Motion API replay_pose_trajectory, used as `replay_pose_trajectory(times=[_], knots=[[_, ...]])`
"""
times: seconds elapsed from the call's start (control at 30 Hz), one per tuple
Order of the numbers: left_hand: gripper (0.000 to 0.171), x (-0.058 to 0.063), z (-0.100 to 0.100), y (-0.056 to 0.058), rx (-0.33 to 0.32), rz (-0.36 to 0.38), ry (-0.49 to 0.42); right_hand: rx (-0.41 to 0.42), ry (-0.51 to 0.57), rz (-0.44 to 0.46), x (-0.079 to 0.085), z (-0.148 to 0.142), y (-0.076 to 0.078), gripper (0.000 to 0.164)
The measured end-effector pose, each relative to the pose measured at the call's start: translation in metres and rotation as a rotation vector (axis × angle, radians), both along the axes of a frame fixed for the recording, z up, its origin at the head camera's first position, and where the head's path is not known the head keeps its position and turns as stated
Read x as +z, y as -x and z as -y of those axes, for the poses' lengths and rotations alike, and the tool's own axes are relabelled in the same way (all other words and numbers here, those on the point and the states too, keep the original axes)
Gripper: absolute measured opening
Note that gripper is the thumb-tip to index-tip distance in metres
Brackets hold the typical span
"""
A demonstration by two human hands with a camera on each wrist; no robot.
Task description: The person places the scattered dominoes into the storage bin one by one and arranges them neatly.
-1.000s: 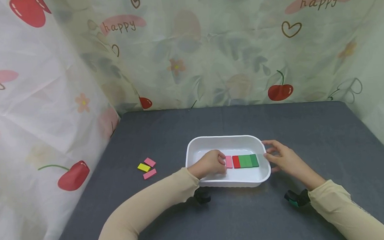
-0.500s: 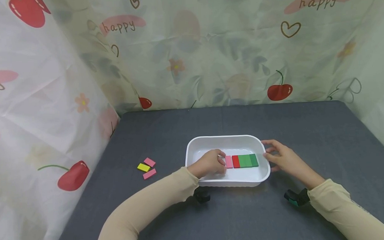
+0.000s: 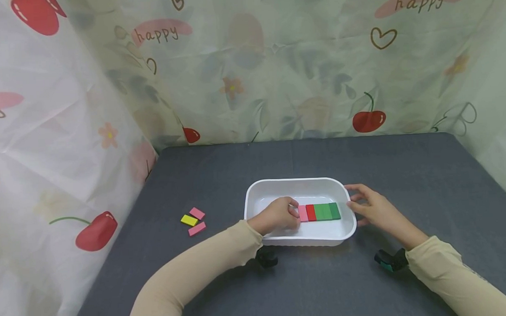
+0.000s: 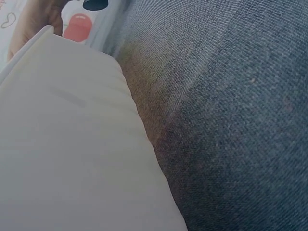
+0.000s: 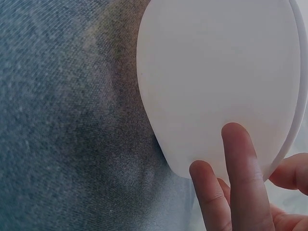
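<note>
A white tray [image 3: 295, 182] stands on the table. In it lies a row of small flat blocks: a pink block [image 3: 303, 213], a red block [image 3: 311, 212], and green blocks [image 3: 327, 211] in two shades. My left hand [image 3: 278, 216] reaches inside and pinches the pink block at the row's left end; its fingers partly cover that end. At the tray's right end, my right hand [image 3: 374, 210] holds the rim. Two of its fingers [image 5: 245, 168] press the outer wall in the right wrist view. The left wrist view shows mostly the tray's outer side [image 4: 86, 134].
Left of the tray, two loose pink blocks [image 3: 197, 229] and a yellow block [image 3: 189, 220] lie on the dark table [image 3: 220, 168]. A patterned cloth [image 3: 250, 74] hangs behind and to the sides. Black wrist cameras [image 3: 266, 258] sit under the forearms.
My left hand has nudged the pink block slightly right, closing the small gap to the red block. The right hand and the loose blocks stay where they were.
</note>
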State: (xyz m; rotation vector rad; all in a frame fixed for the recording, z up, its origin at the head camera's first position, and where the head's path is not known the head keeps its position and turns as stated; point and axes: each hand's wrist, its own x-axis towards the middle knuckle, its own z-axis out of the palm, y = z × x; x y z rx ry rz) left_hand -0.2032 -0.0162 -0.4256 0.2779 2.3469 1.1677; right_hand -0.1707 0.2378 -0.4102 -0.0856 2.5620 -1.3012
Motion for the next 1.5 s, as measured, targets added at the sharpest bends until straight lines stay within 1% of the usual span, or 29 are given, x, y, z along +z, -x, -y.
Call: replay_pose_trajectory(times=[0.27,0.33,0.4,0.47,0.53,0.6,0.7,0.77,0.8,0.87,0.93,1.03,1.13,1.2,1.33,1.4,1.5], knots=[[0.050,0.001,-0.001,0.001,-0.007,-0.004,0.009,0.001,0.005,0.004,0.001,-0.001,0.000,0.057],[0.051,0.003,0.001,0.001,0.002,0.002,-0.005,0.000,0.010,0.009,0.001,-0.001,0.001,0.057],[0.052,0.010,0.005,0.002,0.008,0.005,-0.047,0.001,0.015,0.017,0.000,-0.002,0.001,0.057],[0.052,0.021,0.012,0.004,0.012,0.005,-0.100,0.002,0.023,0.022,0.000,-0.002,0.001,0.058],[0.052,0.038,0.024,0.006,0.017,0.007,-0.172,0.003,0.028,0.022,0.000,-0.001,0.001,0.058],[0.050,0.057,0.040,0.008,0.029,-0.005,-0.237,0.005,0.028,0.015,0.000,-0.001,0.000,0.058],[0.048,0.084,0.072,0.011,0.080,-0.033,-0.335,0.003,0.017,0.004,0.001,-0.001,0.000,0.057],[0.047,0.095,0.097,0.012,0.118,-0.064,-0.380,0.000,0.011,0.002,0.002,-0.001,0.000,0.056],[0.047,0.099,0.110,0.013,0.142,-0.075,-0.396,0.001,0.011,0.002,0.002,-0.001,0.000,0.056],[0.048,0.102,0.136,0.013,0.180,-0.105,-0.404,0.000,0.011,0.005,0.001,-0.001,0.000,0.055],[0.050,0.101,0.162,0.012,0.219,-0.121,-0.400,0.000,0.013,0.010,0.001,0.000,0.000,0.056],[0.053,0.094,0.195,0.010,0.286,-0.128,-0.380,-0.004,0.014,0.016,0.001,0.000,0.000,0.056],[0.055,0.084,0.222,0.007,0.355,-0.114,-0.344,-0.002,0.014,0.017,0.002,0.000,-0.001,0.056],[0.056,0.074,0.236,0.005,0.381,-0.104,-0.300,-0.004,0.014,0.017,0.003,0.000,-0.001,0.056],[0.056,0.049,0.254,0.003,0.391,-0.087,-0.182,-0.001,0.009,0.013,0.003,0.001,-0.002,0.056],[0.055,0.036,0.258,0.003,0.391,-0.087,-0.119,-0.001,0.007,0.013,0.003,0.001,-0.002,0.056],[0.055,0.019,0.259,0.001,0.417,-0.083,-0.042,0.000,0.008,0.013,0.002,0.002,-0.002,0.056]])
